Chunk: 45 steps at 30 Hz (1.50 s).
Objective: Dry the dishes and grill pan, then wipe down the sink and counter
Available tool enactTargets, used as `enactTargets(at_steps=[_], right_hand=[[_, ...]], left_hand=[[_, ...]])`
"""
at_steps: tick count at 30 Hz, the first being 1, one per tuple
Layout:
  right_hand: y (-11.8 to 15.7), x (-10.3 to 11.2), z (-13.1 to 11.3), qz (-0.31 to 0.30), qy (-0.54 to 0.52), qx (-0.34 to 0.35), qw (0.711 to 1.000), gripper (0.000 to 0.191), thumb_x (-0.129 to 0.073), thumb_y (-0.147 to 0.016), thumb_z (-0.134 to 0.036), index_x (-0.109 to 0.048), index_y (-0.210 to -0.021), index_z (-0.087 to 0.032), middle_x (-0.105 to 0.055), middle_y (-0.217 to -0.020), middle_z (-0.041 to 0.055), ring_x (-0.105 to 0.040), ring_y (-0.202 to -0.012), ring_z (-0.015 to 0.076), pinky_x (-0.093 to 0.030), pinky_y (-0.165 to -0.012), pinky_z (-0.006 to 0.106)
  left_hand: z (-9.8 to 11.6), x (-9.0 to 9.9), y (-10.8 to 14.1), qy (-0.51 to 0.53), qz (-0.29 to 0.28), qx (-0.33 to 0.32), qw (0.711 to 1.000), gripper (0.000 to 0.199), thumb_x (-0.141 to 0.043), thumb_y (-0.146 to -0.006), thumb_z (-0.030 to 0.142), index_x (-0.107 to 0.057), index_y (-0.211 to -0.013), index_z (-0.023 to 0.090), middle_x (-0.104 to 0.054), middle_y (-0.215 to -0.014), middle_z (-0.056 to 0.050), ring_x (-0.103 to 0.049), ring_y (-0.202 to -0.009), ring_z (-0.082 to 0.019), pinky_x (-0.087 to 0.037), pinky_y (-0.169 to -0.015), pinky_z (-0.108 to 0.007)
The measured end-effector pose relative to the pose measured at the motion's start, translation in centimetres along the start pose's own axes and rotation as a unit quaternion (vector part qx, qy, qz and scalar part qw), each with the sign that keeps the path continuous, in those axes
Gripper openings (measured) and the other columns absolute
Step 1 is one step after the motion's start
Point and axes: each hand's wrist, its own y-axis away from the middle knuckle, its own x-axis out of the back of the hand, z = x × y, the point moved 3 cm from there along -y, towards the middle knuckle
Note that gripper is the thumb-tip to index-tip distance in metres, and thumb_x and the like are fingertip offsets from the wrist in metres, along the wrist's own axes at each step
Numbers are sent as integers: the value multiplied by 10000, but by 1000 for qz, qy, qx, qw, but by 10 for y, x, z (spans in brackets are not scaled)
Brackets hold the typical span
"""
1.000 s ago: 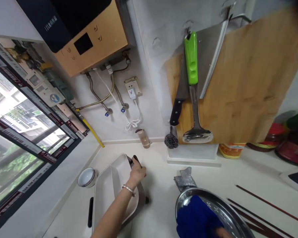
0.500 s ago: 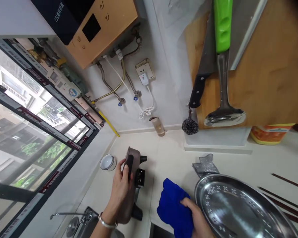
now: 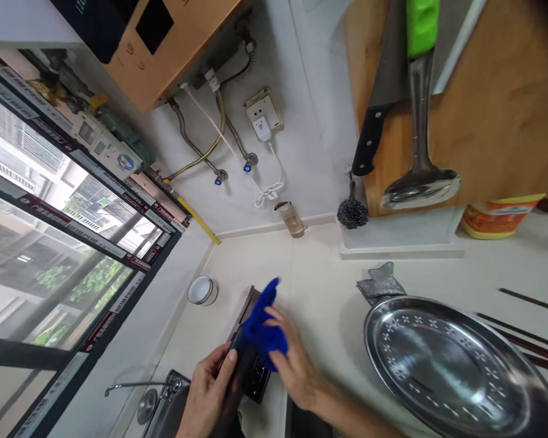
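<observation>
A dark brown, box-like appliance (image 3: pixel 238 371) is tilted over the white counter at the lower middle. My left hand (image 3: pixel 212 383) is closed on its near side, thumb on top. The blue cloth (image 3: pixel 265 331) lies against the appliance's upper right part. My right hand (image 3: pixel 295 359) grips this cloth, with fingers bent round it. Part of a black fitting (image 3: pixel 257 378) shows beneath the cloth. The appliance's lower end is hidden by my left hand and the frame edge.
A steel oval tray (image 3: pixel 442 359) sits at the right, beside a silver cloth (image 3: pixel 381 283) and chopsticks (image 3: pixel 525 337). A white bowl (image 3: pixel 202 290) stands left, above a sink faucet (image 3: pixel 137 385). A small bottle (image 3: pixel 291 220) stands by the wall. A cutting board (image 3: pixel 497 115) leans at the upper right.
My right hand has carried the blue cloth left and up from beside the tray onto the appliance. The appliance has turned and shifted lower in my left hand. The view has shifted slightly.
</observation>
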Motion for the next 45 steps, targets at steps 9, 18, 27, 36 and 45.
enactTargets(at_steps=[9, 18, 27, 36, 45], right_hand=[[-80, -29, 16, -85, 267, 13, 960, 415, -434, -854, -275, -524, -1244, -163, -522, -1358, 154, -471, -1245, 304, -370, -1055, 481], [-165, -21, 59, -239, 245, -189, 920, 394, -360, -902, -333, -621, -1137, -153, -681, -1144, 132, -611, -1046, 284, -448, -854, 365], [-95, -11, -5, -188, 401, 49, 895, 377, -509, -829, -225, -612, -1187, -169, -462, -1459, 129, -412, -1226, 380, -349, -1008, 580], [-34, -21, -27, -130, 564, 151, 801, 384, -473, -893, -192, -635, -1222, -77, -524, -1389, 199, -418, -1269, 395, -366, -1023, 546], [-4, -20, -3, -129, 548, 133, 815, 451, -486, -901, -189, -565, -1339, -122, -520, -1419, 148, -366, -1336, 393, -338, -1048, 566]], left_hand=[[4, -5, -7, -50, 42, -16, 998, 693, -657, -746, 609, -631, -1242, 125, -488, -485, 55, -362, -424, -87, -218, -388, -211], [0, -14, -12, -9, -9, 23, 1000, 472, -544, -824, 638, -626, -926, 185, -427, -473, 76, -310, -336, -65, -194, -353, -212], [12, -19, -31, 12, 16, -24, 1000, 467, -443, -901, 587, -510, -657, 194, -502, -468, 48, -331, -325, -53, -240, -361, -204], [18, -47, -52, 16, 42, -88, 995, 392, -587, -823, 558, -520, -962, 198, -512, -493, 101, -353, -293, -49, -253, -315, -167], [18, -62, -43, 20, 11, -86, 996, 349, -577, -843, 535, -500, -915, 202, -552, -490, 83, -380, -260, -62, -277, -292, -174]])
